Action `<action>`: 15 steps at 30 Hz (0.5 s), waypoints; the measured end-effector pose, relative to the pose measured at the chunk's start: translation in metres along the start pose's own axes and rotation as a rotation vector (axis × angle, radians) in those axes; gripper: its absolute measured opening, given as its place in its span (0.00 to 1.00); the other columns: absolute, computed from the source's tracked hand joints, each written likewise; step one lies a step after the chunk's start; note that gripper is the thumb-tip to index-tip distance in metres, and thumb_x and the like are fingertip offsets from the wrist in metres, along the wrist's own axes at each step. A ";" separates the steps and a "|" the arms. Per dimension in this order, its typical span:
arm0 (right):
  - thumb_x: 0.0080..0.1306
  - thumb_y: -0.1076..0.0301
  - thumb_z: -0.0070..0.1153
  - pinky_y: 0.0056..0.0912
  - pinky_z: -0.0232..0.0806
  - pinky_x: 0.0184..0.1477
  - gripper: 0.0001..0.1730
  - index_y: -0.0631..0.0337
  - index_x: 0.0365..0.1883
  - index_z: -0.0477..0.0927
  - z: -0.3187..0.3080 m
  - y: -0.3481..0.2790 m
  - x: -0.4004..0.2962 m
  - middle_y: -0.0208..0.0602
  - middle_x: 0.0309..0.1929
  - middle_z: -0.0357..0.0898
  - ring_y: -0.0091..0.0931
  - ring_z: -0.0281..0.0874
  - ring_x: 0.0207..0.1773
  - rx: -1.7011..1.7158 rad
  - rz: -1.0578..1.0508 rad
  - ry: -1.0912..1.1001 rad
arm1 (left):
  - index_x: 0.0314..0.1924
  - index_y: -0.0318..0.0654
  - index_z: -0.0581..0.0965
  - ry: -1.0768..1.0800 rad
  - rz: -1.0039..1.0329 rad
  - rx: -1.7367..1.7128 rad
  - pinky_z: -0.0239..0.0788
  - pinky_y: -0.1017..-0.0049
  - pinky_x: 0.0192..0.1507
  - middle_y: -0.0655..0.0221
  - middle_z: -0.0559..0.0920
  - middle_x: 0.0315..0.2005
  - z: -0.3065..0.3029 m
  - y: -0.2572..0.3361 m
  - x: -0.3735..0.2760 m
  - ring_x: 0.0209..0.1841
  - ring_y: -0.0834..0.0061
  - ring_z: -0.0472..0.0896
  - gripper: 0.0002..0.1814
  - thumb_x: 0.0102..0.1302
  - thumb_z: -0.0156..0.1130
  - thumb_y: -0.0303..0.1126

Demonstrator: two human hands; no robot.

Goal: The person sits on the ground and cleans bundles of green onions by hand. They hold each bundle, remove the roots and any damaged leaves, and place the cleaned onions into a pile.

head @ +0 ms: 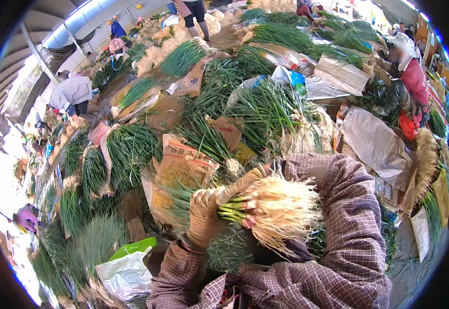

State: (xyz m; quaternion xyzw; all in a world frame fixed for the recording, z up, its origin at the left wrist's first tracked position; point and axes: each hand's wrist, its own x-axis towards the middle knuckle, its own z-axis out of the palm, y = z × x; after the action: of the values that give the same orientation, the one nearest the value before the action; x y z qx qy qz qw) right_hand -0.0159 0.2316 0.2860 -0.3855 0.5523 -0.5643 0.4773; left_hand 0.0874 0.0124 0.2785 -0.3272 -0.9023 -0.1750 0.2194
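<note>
A bunch of scallions (236,209) lies sideways in front of my chest, its pale shaggy roots (286,210) to the right and its green leaves (180,202) to the left. My left hand (206,216), in a tan glove, wraps around the stalks just left of the white ends. From above, my right hand (243,184), gloved alike, lies along the bunch with its fingers meeting the left hand; its grip is partly hidden. Behind the hands lies a printed woven sack (183,160). Loose green leaves (230,247) lie below the bunch.
Heaps of scallions (267,112) on sacks spread ahead and to the left (131,150). A silvery-white sheet (126,272) with a green piece lies at lower left. A flattened sack (377,143) lies right, near a crouching person in red (415,83). Other people work farther back.
</note>
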 end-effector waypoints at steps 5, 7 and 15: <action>0.69 0.61 0.51 0.25 0.71 0.39 0.15 0.64 0.43 0.79 0.024 -0.048 -0.029 0.29 0.34 0.78 0.19 0.75 0.32 -0.054 -0.183 0.219 | 0.53 0.36 0.72 0.295 -0.248 -0.150 0.68 0.58 0.49 0.56 0.78 0.40 0.007 0.000 -0.059 0.43 0.51 0.76 0.34 0.46 0.73 0.37; 0.69 0.62 0.51 0.24 0.70 0.38 0.14 0.63 0.43 0.79 0.034 -0.068 -0.035 0.28 0.33 0.77 0.19 0.74 0.31 -0.037 -0.337 0.292 | 0.50 0.36 0.74 0.463 -0.703 -1.144 0.70 0.66 0.46 0.61 0.81 0.39 0.000 -0.014 -0.080 0.42 0.62 0.79 0.28 0.48 0.73 0.32; 0.68 0.64 0.50 0.21 0.69 0.35 0.13 0.61 0.46 0.77 0.009 -0.045 -0.159 0.26 0.32 0.76 0.18 0.72 0.28 -0.063 -0.654 0.776 | 0.49 0.35 0.78 0.418 -0.787 -1.459 0.75 0.72 0.46 0.67 0.84 0.38 -0.041 -0.054 -0.162 0.41 0.73 0.82 0.24 0.49 0.70 0.22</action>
State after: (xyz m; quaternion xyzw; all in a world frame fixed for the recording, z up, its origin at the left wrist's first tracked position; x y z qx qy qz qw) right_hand 0.0268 0.3803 0.3458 -0.3143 0.5562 -0.7690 0.0232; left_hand 0.1748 -0.1285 0.2216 -0.0102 -0.5526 -0.8325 0.0389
